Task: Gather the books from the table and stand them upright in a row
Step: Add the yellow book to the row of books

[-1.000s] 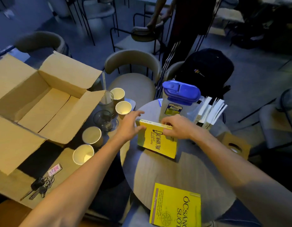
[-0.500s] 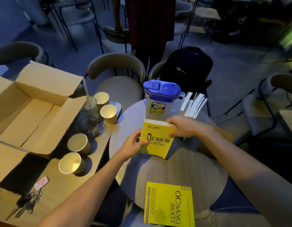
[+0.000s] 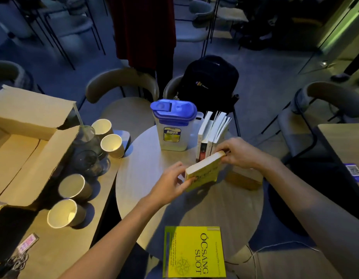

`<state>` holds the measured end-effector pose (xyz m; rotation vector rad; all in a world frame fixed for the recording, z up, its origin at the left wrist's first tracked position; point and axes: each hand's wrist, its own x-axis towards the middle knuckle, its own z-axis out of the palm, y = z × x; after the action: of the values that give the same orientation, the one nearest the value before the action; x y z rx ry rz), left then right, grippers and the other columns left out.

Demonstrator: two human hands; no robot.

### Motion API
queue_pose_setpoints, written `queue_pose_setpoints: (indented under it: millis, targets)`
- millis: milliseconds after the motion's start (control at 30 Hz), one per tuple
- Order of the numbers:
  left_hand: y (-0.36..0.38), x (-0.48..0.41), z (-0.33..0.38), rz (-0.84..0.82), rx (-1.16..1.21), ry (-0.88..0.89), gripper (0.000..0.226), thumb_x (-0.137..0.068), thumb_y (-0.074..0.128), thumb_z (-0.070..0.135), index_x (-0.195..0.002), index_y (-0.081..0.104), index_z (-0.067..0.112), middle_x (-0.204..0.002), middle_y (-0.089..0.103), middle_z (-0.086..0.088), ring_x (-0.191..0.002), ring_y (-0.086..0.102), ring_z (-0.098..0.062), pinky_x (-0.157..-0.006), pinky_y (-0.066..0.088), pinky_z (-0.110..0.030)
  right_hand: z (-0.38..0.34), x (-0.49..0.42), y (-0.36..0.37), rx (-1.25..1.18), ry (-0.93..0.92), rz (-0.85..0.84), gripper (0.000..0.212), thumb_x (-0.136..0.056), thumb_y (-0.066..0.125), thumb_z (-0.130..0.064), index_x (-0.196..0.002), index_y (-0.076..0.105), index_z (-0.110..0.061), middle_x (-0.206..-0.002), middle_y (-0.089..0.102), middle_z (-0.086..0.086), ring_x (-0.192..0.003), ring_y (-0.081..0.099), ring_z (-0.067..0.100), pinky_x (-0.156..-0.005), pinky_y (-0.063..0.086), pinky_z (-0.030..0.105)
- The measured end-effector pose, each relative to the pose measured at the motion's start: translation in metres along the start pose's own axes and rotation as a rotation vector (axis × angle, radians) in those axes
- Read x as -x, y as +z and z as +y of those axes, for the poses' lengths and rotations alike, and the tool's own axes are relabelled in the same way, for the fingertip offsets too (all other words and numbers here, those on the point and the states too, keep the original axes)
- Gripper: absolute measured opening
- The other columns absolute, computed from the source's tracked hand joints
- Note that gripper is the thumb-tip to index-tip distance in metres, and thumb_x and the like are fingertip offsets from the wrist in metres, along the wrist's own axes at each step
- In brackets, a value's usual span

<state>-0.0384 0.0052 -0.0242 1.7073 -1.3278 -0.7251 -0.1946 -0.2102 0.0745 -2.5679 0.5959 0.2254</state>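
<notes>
The left hand [image 3: 170, 182] pinches the near corner of a yellow paperback [image 3: 204, 172], thumb on the page edge and fingers curled under the cover. The right hand [image 3: 241, 153] grips the book's far corner with curled fingers. Between the 2 hands the book is tilted, page edge up, lifted off the round worktop [image 3: 146, 178] near its centre. Its far end is just beside a row of upright books [image 3: 212, 133] standing at 1 o'clock on the worktop; whether it touches them I cannot tell.

At 12 o'clock, just left of the row, stands a clear pitcher [image 3: 172, 125] with a blue lid. At 3 o'clock, under the right wrist, lies a small wooden box [image 3: 245, 178]. At 6 o'clock a second yellow book [image 3: 194, 252] lies flat, cover up, overhanging the near edge.

Off at 9 o'clock, a second worktop [image 3: 54, 246] carries 4 paper cups [image 3: 112, 144], some glasses [image 3: 90, 160], an open cardboard box [image 3: 23, 137] and keys [image 3: 13, 262]. Beyond 12 o'clock a black backpack [image 3: 210, 81] sits on a chair.
</notes>
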Motion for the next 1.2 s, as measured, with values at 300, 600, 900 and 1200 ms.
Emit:
queue_pose_setpoints:
  millis: [300,600,900,1200]
  targets:
    - [0.057,-0.045,0.056,0.209,-0.172,0.104,0.035,-0.093,0.068,0.033,-0.126,0.061,0.024,-0.112,0.060,0.010,-0.094,0.058,-0.002,-0.078,0.056,-0.021,0.053,0.003,-0.029,-0.127,0.053,0.221,0.019,-0.092,0.072,-0.007,-0.102,0.075,-0.022,-0.094,0.069,-0.011,-0.086,0.062,-0.011,-0.073,0.044,0.000]
    - [0.098,-0.067,0.050,0.321,-0.036,-0.125,0.030,-0.094,0.068,0.030,-0.122,0.067,0.023,-0.107,0.061,0.010,-0.094,0.058,-0.003,-0.082,0.054,-0.020,0.075,-0.027,-0.003,-0.177,0.198,0.278,0.033,-0.095,0.060,0.003,-0.104,0.068,-0.028,-0.093,0.064,-0.005,-0.082,0.063,0.006,-0.072,0.048,0.013]
    - [0.110,-0.084,0.047,0.417,0.259,-0.352,0.016,-0.089,0.076,0.025,-0.100,0.065,0.026,-0.080,0.064,0.012,-0.076,0.065,0.003,-0.064,0.052,-0.010,0.088,-0.039,0.004,-0.309,0.306,0.314,0.028,-0.095,0.062,-0.003,-0.103,0.067,-0.030,-0.109,0.068,0.003,-0.092,0.072,0.024,-0.079,0.064,0.043]
    - [0.120,-0.089,0.043,0.488,0.414,-0.375,0.014,-0.091,0.072,0.026,-0.102,0.063,0.022,-0.094,0.069,0.013,-0.091,0.068,0.009,-0.076,0.058,-0.014,0.089,-0.050,-0.007,-0.364,0.325,0.332,0.033,-0.093,0.065,-0.005,-0.124,0.066,-0.017,-0.123,0.067,0.008,-0.110,0.065,0.026,-0.089,0.056,0.037]
